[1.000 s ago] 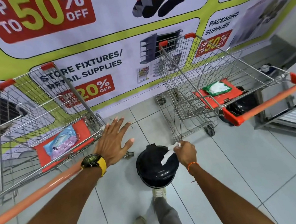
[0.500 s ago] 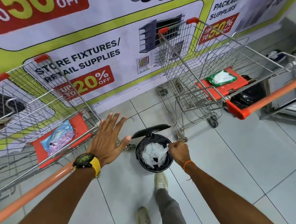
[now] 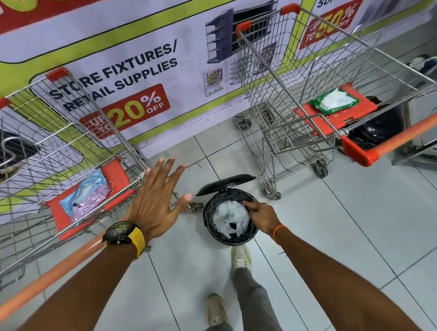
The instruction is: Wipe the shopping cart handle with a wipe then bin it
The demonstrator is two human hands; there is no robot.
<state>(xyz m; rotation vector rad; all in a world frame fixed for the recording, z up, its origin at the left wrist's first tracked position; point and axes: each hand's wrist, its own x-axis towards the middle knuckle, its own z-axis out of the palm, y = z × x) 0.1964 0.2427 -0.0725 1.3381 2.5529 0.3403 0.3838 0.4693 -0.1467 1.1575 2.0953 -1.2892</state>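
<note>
A small black pedal bin [image 3: 253, 232] stands on the tiled floor between two carts, its lid [image 3: 225, 184] raised. Crumpled white wipes [image 3: 229, 217] fill it. My right hand [image 3: 261, 212] reaches over the bin's right rim, fingertips pinched together on the white wipe inside the mouth. My left hand [image 3: 157, 200] hovers with fingers spread, holding nothing, above the orange handle [image 3: 44, 279] of the left shopping cart [image 3: 46, 140]. One of my shoes [image 3: 241, 257] rests at the bin's front edge.
A second cart [image 3: 299, 90] with an orange handle [image 3: 418, 127] stands at the right, a green wipes pack [image 3: 334, 101] on its red seat flap. A blue-pink packet [image 3: 85, 193] lies in the left cart. A printed banner wall [image 3: 141, 72] runs behind both.
The bin lid has swung up from shut. My right hand moved with the wipe from above the lid down into the bin's mouth. My left hand stayed spread.
</note>
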